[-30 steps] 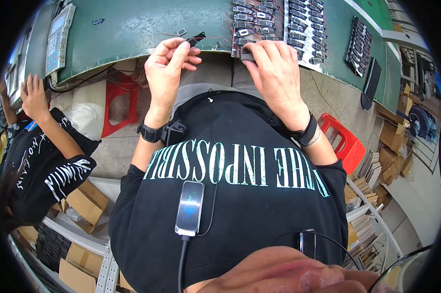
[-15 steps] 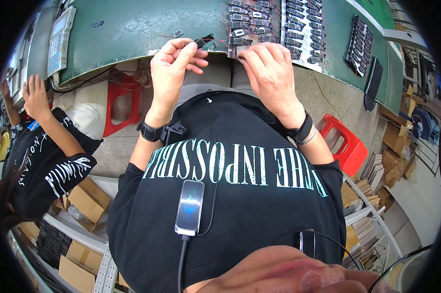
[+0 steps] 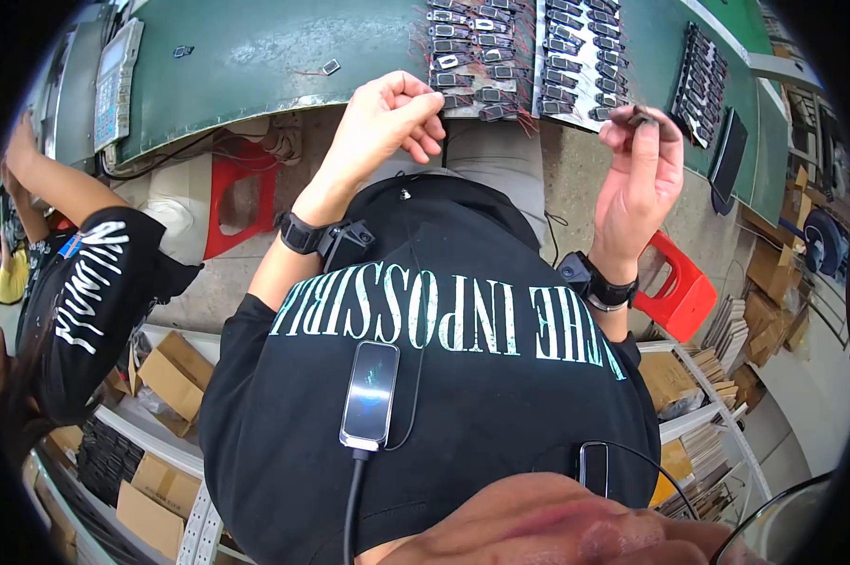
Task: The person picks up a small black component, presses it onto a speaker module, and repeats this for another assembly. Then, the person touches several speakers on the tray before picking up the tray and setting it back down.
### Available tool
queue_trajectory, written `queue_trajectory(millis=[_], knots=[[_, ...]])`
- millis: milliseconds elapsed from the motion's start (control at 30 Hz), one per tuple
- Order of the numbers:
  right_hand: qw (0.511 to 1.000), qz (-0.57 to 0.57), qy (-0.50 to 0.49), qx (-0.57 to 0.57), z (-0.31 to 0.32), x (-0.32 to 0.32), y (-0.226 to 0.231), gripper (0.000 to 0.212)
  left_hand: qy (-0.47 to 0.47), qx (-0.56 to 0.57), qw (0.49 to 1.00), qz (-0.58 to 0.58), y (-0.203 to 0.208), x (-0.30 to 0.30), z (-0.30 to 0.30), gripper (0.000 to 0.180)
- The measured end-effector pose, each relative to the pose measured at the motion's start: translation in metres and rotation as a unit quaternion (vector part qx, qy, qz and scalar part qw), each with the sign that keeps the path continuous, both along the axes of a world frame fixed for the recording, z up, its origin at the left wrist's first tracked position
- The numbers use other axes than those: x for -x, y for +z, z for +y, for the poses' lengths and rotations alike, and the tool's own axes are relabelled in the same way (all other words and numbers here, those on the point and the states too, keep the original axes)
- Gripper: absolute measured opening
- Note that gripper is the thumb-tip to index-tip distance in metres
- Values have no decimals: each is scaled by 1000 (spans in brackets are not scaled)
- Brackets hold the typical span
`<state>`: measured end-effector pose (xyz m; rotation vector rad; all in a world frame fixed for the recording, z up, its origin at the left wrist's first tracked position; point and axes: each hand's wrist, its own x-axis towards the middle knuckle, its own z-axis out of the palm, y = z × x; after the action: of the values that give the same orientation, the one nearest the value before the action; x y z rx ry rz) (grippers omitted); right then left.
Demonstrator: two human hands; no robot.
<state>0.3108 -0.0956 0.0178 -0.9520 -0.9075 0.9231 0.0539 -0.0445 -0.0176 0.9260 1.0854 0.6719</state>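
Note:
My left hand is at the table's near edge, its thumb and index finger closed together at the left sheet's near corner; whatever lies between them is hidden. Beside those fingertips are small black modules with grey faces and red wires, set in rows. My right hand is raised in front of the right part of the table. Its thumb and fingers pinch a small dark, flat piece, too small to name. A loose module with a red wire lies on the green tabletop, beyond my left hand.
The green table carries a white sheet of modules and another dense group farther right. A keypad device stands at the left end. Red stools flank me; a co-worker's arm is at left.
My right hand has moved right, away from the left sheet, and now holds a dark piece. My left hand has shifted right to the sheet; the black module it held no longer shows in it.

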Motion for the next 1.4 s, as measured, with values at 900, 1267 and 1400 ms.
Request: queue_trajectory(millis=[900,1267,1400], knots=[[912,-379,157,17,14,-7,-10,14,-49,-603,697,386,6,-26,27,42],[915,-369,159,37,27,-8,-1,13,-148,-608,686,371,15,-17,60,47],[919,-357,159,48,28,-10,-1,12,-160,-607,684,373,21,-18,63,50]])
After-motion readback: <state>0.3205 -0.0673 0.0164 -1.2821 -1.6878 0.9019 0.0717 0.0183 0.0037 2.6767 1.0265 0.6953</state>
